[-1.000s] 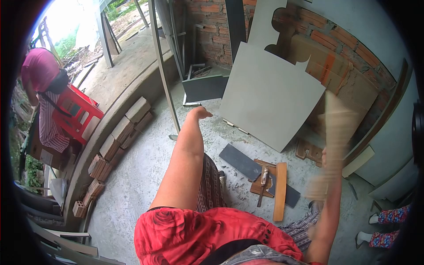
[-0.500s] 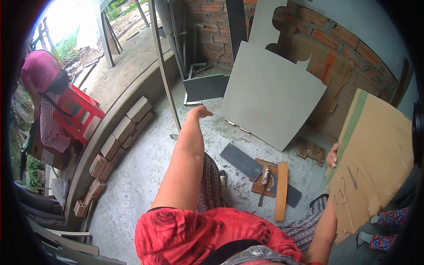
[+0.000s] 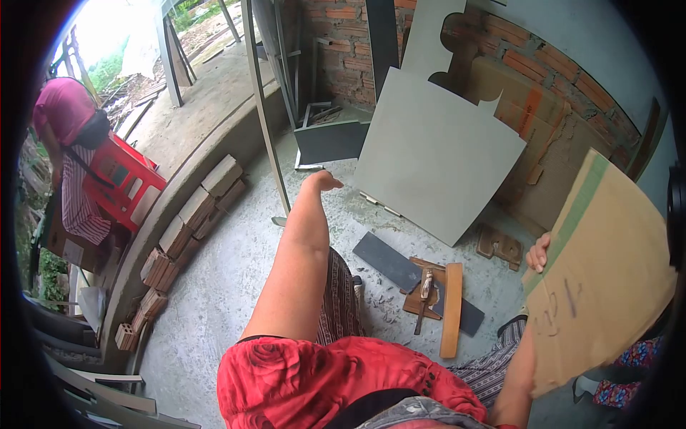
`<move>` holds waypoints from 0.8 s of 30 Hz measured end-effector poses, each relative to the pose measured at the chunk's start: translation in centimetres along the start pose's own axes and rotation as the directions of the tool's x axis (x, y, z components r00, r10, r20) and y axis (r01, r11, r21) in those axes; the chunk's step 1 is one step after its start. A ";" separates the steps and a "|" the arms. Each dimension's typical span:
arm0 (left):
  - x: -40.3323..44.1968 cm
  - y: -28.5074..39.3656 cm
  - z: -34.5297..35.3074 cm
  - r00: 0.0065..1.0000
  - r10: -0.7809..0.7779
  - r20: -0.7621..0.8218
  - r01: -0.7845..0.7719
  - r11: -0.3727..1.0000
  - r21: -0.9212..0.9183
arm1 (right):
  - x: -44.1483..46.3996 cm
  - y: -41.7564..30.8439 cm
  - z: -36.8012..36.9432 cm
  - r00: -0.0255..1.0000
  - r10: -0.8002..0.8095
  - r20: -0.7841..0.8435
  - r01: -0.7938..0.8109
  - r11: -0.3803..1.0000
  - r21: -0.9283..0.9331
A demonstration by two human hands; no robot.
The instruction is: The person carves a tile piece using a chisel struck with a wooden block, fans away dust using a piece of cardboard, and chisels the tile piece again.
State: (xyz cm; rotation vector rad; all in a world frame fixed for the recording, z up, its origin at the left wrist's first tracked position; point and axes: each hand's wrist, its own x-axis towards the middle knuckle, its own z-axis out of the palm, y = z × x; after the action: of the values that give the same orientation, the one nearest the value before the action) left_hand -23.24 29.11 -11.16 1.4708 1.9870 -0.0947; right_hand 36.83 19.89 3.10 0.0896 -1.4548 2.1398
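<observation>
My right hand (image 3: pixel 539 253) is closed around the left edge of a large piece of brown cardboard (image 3: pixel 600 272), held up at the right. The cardboard has a green stripe and handwritten marks, and it hides part of my right arm. My left arm stretches forward over my knee, and my left hand (image 3: pixel 327 180) hangs bent at the wrist, holding nothing that I can see. Its fingers show only in part and look loosely extended. Below, on the floor, lie a chisel-like tool with a worn handle (image 3: pixel 426 284), a curved wooden strip (image 3: pixel 451 311) and a dark flat board (image 3: pixel 386 262).
A large grey panel (image 3: pixel 439 157) leans ahead against cardboard and a brick wall. A metal post (image 3: pixel 264 114) stands left of centre. Bricks (image 3: pixel 193 214) line a low ledge. Another person (image 3: pixel 71 129) bends by a red plastic chair (image 3: pixel 125 182); someone's patterned trouser legs (image 3: pixel 622 390) show at lower right.
The cardboard in my right hand has tilted and shifted slightly down and left. My left hand has stayed in place.
</observation>
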 end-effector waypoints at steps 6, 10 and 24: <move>0.0 -0.2 0.5 0.997 -0.011 -0.080 0.005 0.997 -0.071 | 0.0 5.6 2.2 0.421 -0.361 -0.832 -0.673 0.490 -0.554; -1.6 0.5 -0.1 0.998 -0.001 -0.055 0.001 1.000 0.006 | 2.2 5.0 4.4 0.476 -0.520 -0.709 -0.804 0.069 -0.590; -0.9 0.4 -0.1 0.998 0.018 -0.063 -0.016 1.000 0.023 | 1.1 6.0 2.5 0.500 -0.416 -0.760 -0.708 0.309 -0.635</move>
State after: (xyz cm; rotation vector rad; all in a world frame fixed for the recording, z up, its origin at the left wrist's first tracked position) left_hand -22.80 28.49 -10.49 1.5217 2.0288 -0.0641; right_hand 32.53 16.54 -0.53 -1.5000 -1.7421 0.6394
